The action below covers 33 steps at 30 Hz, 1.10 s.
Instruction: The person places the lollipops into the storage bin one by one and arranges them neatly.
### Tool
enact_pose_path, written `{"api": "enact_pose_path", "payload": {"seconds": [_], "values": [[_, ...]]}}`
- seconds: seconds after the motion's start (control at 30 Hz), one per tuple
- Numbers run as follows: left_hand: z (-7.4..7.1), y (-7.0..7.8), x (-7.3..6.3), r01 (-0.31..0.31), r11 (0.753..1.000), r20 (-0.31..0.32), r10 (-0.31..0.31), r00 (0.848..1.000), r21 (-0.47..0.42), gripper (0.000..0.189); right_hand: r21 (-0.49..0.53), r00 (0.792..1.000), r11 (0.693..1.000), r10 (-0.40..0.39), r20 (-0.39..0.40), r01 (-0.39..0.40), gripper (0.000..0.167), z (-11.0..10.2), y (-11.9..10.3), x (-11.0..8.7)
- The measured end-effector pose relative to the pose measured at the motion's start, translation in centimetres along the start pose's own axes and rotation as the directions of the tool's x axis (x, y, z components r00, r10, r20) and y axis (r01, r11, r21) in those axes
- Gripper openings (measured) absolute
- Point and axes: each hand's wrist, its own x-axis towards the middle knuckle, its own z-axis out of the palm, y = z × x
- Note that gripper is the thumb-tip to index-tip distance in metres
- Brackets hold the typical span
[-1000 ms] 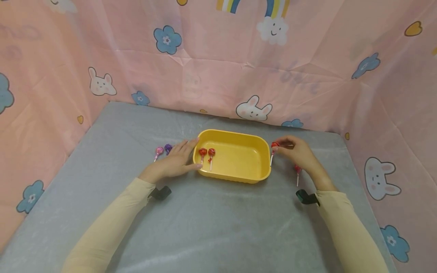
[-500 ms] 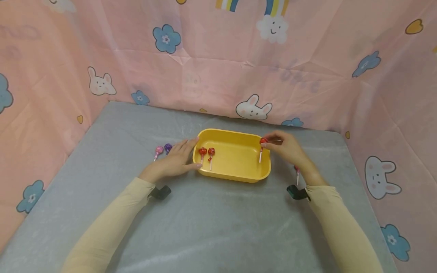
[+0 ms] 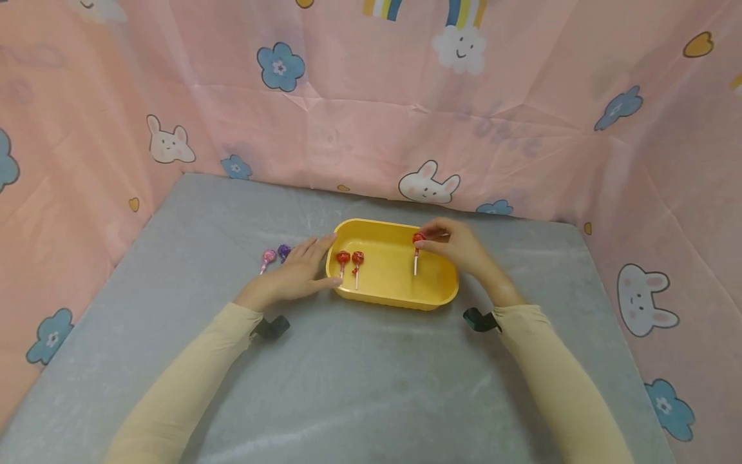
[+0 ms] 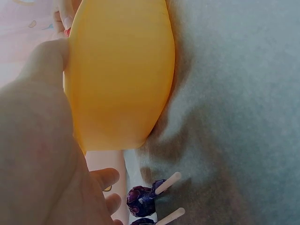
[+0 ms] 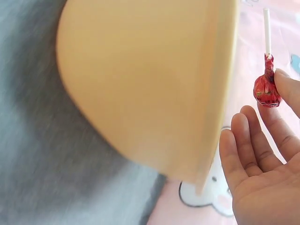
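A yellow plastic tub [image 3: 400,296] stands on the grey table. Two red-wrapped lollipops [image 3: 357,258] lie inside at its left end. My right hand [image 3: 458,248] pinches another red lollipop [image 3: 418,240] by its wrapped head, over the right half of the tub; the right wrist view shows the white stick of this red lollipop [image 5: 267,86] pointing away from the palm. My left hand [image 3: 292,274] rests on the tub's left rim with its fingers straight. Beside it lie a pink lollipop [image 3: 268,256] and a purple lollipop [image 3: 283,252], the latter partly hidden by the hand.
In the left wrist view, purple lollipops [image 4: 142,201] lie on the cloth near the left fingers. A pink printed curtain [image 3: 348,116] hangs behind and beside the table. The grey tabletop [image 3: 371,386] stretches in front of the tub.
My right hand has carried the red lollipop leftward from outside the tub's right rim to above its inside. A red lollipop on the table at right is now hidden. The left hand stays put.
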Motion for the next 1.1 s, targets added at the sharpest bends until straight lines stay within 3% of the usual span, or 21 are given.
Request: {"api": "enact_pose_path", "payload": {"seconds": [0.33, 1.1], "values": [[-0.2, 0.2, -0.2, -0.009, 1.000, -0.007, 0.009, 1.000, -0.009, 0.096, 0.024, 0.996, 0.996, -0.090, 0.026, 0.090, 0.031, 1.6, -1.8, 0.8], [-0.3, 0.3, -0.1, -0.007, 1.000, -0.001, 0.007, 1.000, 0.014, 0.097, 0.057, 0.987, 0.988, -0.145, 0.070, 0.141, 0.025, 4.7, -3.3, 1.9]]}}
